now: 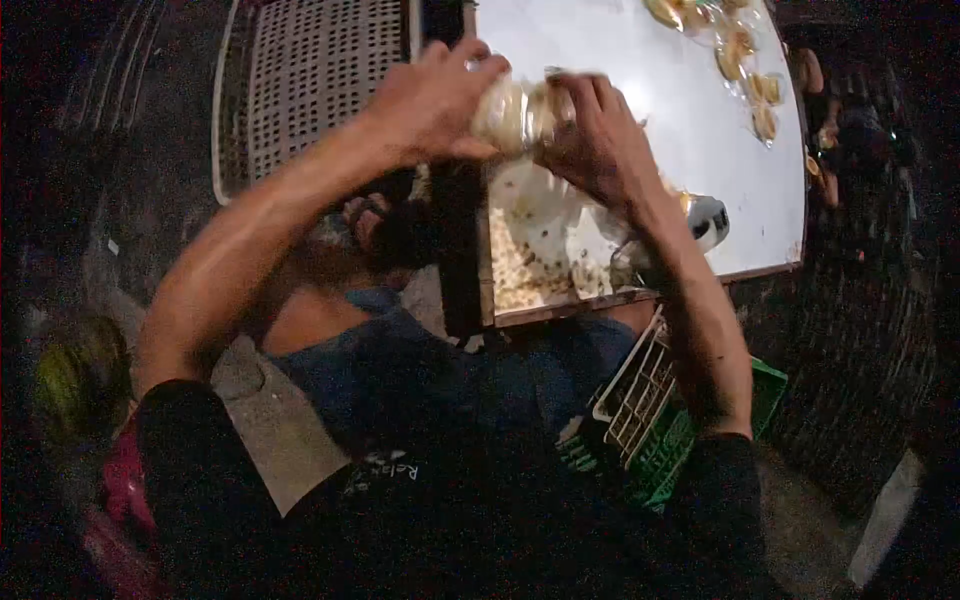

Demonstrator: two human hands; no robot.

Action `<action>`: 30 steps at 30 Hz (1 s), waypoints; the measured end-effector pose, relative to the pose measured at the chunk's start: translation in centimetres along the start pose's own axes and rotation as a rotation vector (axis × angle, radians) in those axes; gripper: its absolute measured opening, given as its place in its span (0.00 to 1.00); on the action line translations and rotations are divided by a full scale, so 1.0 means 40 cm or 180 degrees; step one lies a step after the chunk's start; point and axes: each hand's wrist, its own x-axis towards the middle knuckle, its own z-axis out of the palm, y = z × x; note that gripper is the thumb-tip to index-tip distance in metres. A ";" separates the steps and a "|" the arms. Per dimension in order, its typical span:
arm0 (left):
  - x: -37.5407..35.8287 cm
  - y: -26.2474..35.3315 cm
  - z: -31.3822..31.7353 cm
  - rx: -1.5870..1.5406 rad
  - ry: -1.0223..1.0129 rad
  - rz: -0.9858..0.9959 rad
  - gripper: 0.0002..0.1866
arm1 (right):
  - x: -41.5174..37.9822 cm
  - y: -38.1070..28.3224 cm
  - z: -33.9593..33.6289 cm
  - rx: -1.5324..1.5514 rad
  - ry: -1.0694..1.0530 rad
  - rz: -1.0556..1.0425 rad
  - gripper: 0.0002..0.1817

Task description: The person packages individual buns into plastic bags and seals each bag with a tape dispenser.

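Between both hands, over the near left part of the white tabletop (640,120), is a clear plastic packet of pale yellowish pieces (522,118). My left hand (438,100) grips its left side, with the fingers curled over the top and the thumb below. My right hand (605,140) is closed on the other side. Motion blurs the packet, so the kind of food inside cannot be made out. Similar clear packets (735,50) of yellowish pieces lie along the far right of the table. Beside my right forearm is a dark, rounded object (708,220), partly hidden.
Small pale bits (520,270) and dark specks litter the table's near left corner. A perforated plastic crate (330,80) stands left of the table. Below the table are a green crate (765,390) and a pale rack (635,390). A large greenish object (80,370) sits at left.
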 end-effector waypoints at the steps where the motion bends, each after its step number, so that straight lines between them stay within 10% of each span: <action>1: -0.008 -0.056 -0.034 -0.0034 0.0230 -0.0008 0.42 | 0.068 -0.028 -0.021 0.0174 0.0025 -0.0182 0.38; 5: -0.126 -0.264 -0.058 0.0702 0.0603 -0.0546 0.42 | 0.322 -0.098 0.177 0.0103 0.0390 -0.0990 0.36; 16: -0.338 -0.550 0.346 -0.0574 -0.0458 -0.1733 0.71 | 0.469 -0.117 0.634 -0.0258 -0.1655 -0.0249 0.43; 26: -0.295 -0.642 0.403 -0.0661 -0.2144 -0.1265 0.49 | 0.546 -0.086 0.792 0.0682 -0.3203 -0.0661 0.41; 30: -0.266 -0.585 0.389 -0.0023 -0.2603 -0.1462 0.60 | 0.550 -0.137 0.670 0.0419 -0.1793 -0.0842 0.39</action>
